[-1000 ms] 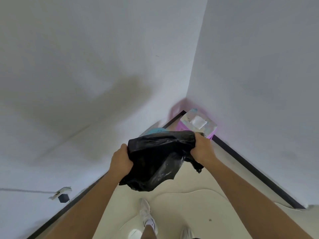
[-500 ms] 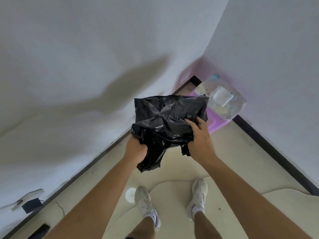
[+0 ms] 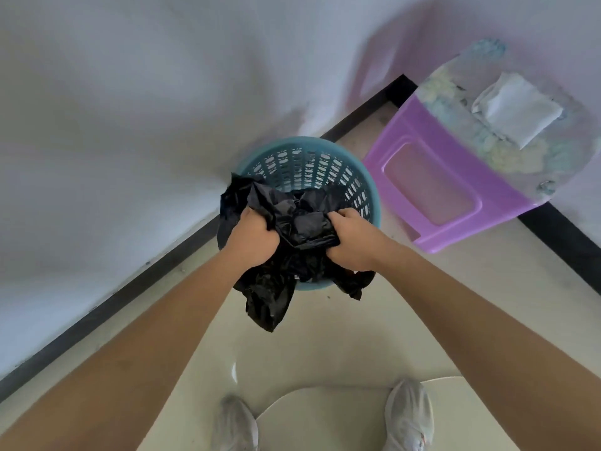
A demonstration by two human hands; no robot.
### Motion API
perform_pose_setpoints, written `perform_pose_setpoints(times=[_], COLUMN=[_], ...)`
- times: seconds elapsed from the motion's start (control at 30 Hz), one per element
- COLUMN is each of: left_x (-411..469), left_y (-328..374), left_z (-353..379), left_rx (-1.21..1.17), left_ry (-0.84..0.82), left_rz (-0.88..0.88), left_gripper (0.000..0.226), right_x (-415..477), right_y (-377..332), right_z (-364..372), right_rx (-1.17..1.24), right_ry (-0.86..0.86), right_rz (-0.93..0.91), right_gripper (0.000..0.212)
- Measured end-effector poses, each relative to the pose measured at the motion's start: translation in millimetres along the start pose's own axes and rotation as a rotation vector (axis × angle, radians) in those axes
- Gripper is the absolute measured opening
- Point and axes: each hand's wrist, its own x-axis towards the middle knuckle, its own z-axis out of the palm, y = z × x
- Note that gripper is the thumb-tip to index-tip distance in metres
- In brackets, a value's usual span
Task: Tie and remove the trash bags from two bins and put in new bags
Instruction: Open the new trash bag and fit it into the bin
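A crumpled black trash bag (image 3: pixel 294 222) hangs over the mouth of a round blue perforated bin (image 3: pixel 312 157) that stands on the floor against the wall. My left hand (image 3: pixel 252 237) grips the bag's left side and my right hand (image 3: pixel 353 240) grips its right side, both fists curled into the plastic. Part of the bag sits inside the bin, and a loose tail of it dangles down in front of the bin's near rim. The bin's bottom is hidden by the bag.
A purple plastic stool (image 3: pixel 455 190) with a folded white cloth (image 3: pixel 517 110) on its patterned top stands right of the bin in the room's corner. White walls with a black skirting (image 3: pixel 107 307) run along both sides. My two shoes (image 3: pixel 408 415) are on the cream floor below.
The view has tilted down and the blue bin has come into sight. Both hands have lowered the black bag from chest height onto the bin's mouth.
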Motion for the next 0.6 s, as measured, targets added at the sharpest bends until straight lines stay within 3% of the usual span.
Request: perform_pose_setpoints(times=[0.03, 0.13, 0.17, 0.27, 0.3, 0.37, 0.4, 0.47, 0.6], left_x=[13.9, 49.7, 58.5, 81.2, 87.7, 98.2, 100.8, 94.3, 53.4], left_y=[-0.2, -0.6, -0.1, -8.7, -13.4, -21.2, -23.1, -17.5, -12.6], left_z=[4.6, 16.4, 18.9, 28.1, 29.6, 26.7, 23.4, 10.1, -20.1], left_rx=[0.009, 0.089, 0.164, 0.416, 0.518, 0.703, 0.778, 0.881, 0.837], left_ry=[-0.034, -0.165, -0.229, -0.277, -0.251, -0.099, 0.036, 0.318, 0.634], left_rz=[-0.014, -0.09, -0.116, -0.09, -0.046, 0.094, 0.196, 0.352, 0.361], left_gripper=[0.01, 0.055, 0.056, 0.014, 0.015, 0.019, 0.017, 0.035, 0.066], right_x=[16.2, 56.3, 66.0, 84.1, 86.6, 87.9, 88.6, 82.0, 57.7], right_y=[5.1, 16.0, 18.4, 21.4, 21.3, 22.2, 25.3, 31.5, 48.6], right_z=[0.1, 2.0, 3.1, 2.7, 0.3, -5.4, -8.0, -14.3, -20.4], right_rx=[-0.027, -0.204, -0.29, -0.595, -0.687, -0.867, -0.945, -1.025, -0.88], right_ry=[-0.028, -0.062, -0.065, -0.012, 0.054, 0.231, 0.324, 0.481, 0.66], right_rz=[0.004, -0.017, -0.03, -0.079, -0.11, -0.175, -0.182, -0.159, 0.021], right_gripper=[0.049, 0.042, 0.038, 0.029, 0.027, 0.035, 0.055, 0.087, 0.108])
